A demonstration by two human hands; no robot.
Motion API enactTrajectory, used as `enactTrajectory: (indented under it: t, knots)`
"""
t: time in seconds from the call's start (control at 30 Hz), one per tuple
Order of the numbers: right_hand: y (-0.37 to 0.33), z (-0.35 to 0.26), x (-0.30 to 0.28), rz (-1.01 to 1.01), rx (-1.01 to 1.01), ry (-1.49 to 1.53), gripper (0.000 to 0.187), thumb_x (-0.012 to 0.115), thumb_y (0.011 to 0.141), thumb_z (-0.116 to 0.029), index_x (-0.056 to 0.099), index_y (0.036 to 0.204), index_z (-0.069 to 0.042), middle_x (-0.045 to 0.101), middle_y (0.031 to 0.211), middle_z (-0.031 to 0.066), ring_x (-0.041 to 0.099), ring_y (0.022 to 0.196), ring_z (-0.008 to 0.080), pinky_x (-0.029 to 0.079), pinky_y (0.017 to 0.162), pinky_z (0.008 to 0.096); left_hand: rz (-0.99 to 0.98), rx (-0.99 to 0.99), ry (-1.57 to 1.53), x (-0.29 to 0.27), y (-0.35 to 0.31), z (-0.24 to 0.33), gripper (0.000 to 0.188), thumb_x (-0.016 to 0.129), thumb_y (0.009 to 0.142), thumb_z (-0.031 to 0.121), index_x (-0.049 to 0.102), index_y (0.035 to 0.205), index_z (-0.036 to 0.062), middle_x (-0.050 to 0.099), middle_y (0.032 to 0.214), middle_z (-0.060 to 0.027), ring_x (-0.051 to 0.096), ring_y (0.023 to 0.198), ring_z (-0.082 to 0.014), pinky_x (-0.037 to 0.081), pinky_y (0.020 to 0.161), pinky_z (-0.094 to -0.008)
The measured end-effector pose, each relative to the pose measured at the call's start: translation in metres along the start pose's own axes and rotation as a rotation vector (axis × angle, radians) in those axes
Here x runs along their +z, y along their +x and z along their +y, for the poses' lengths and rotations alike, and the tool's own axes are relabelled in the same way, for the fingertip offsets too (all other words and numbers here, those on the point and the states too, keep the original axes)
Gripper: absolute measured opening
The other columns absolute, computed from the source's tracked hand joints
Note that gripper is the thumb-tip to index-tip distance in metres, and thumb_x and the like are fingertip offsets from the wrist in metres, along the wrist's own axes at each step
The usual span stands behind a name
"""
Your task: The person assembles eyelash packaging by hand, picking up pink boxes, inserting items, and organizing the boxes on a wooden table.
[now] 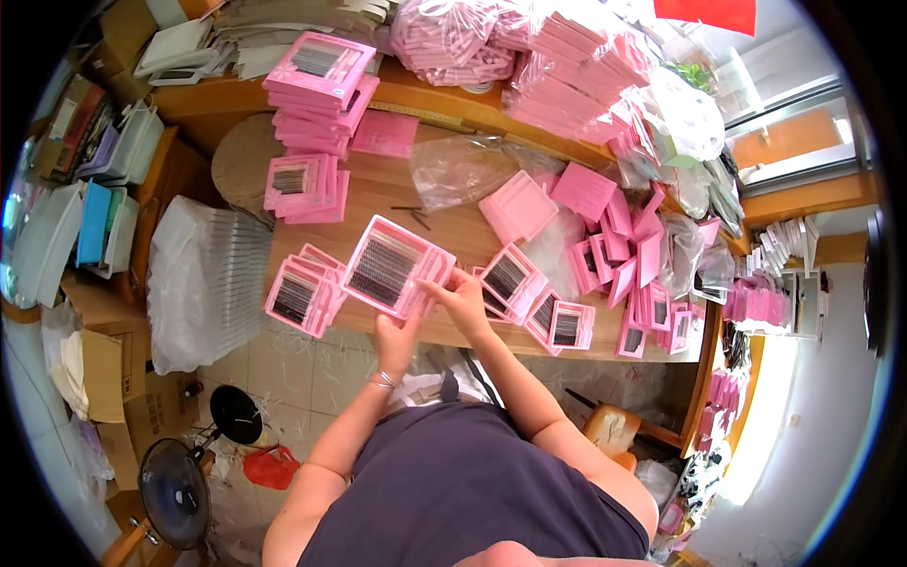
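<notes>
Above the table's near edge, a pink eyelash case is tilted up, its clear window showing rows of black lashes. My left hand grips its lower edge, with the thumb on the front. My right hand pinches the lower right corner; the fingertips behind are hidden. Left of the case lies a small stack of lash cases. Just right of my right hand, more lash cases overlap, with another lash case beyond them.
Tall pink boxes are stacked at the back left. A clear plastic bag and dark strips lie mid-table. An open pink tray and a heap of pink cases sit right. A fan stands on the floor.
</notes>
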State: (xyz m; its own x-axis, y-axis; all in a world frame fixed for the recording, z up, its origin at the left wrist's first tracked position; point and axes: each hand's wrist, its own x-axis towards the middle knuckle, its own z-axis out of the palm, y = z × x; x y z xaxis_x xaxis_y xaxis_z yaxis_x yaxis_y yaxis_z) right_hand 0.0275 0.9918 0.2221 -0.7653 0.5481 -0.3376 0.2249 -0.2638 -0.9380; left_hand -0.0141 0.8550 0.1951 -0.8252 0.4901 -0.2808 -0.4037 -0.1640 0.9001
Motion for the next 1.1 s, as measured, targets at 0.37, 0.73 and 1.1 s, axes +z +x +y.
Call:
enactTrajectory:
  t: [0.37,0.73,1.1]
  knots:
    - [0.033,0.084,-0.08,0.206,-0.027,-0.162,0.038,0.07,0.089,-0.023,0.062,0.119,0.0,0.07,0.106,0.0082,0.064,0.1,0.0151,0.051,0.085,0.0292,0.097,-0.118,0.065,-0.029,0.078,-0.134,0.039,0.066,0.088,0.0,0.045,0.121,-0.0008,0.062,0.107,-0.0087,0.065,0.087,-0.0146,0.056,0.065,-0.0256]
    - [0.03,0.146,-0.305,0.442,0.095,-0.688,0.035,0.076,0.082,-0.026,0.069,0.106,-0.002,0.072,0.09,0.0145,0.069,0.077,0.0225,0.053,0.07,0.0325,0.563,-0.108,0.866,-0.09,0.087,-0.221,0.03,0.068,0.087,0.016,0.051,0.104,-0.0011,0.06,0.092,-0.0103,0.058,0.071,-0.0225,0.049,0.063,-0.0375]
    - [0.022,0.128,-0.324,0.208,0.271,-0.188,0.026,0.073,0.088,-0.02,0.069,0.103,0.001,0.067,0.085,-0.0002,0.059,0.072,0.0063,0.047,0.064,0.0196,-0.253,-0.51,0.332,0.124,0.019,-0.232,0.019,0.064,0.094,0.016,0.062,0.102,-0.0007,0.067,0.086,-0.0029,0.062,0.073,-0.0102,0.051,0.065,-0.0233]
